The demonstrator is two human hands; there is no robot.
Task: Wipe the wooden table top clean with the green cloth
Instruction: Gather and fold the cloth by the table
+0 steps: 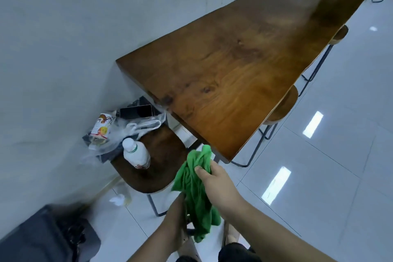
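Fingers of the left grip (175,217) are lost behind the green cloth (197,189), the surface (234,74) runs off the top edge, and the dark box (42,236) is all blur.

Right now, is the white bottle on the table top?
No, the white bottle stands on the dark stool beside the wooden table top.

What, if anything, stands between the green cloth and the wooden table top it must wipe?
Nothing visible does. The right hand holds the cloth just off the near corner of the table top, and the wood shows bare. The bottle and bags sit on a stool to the left, off that path.
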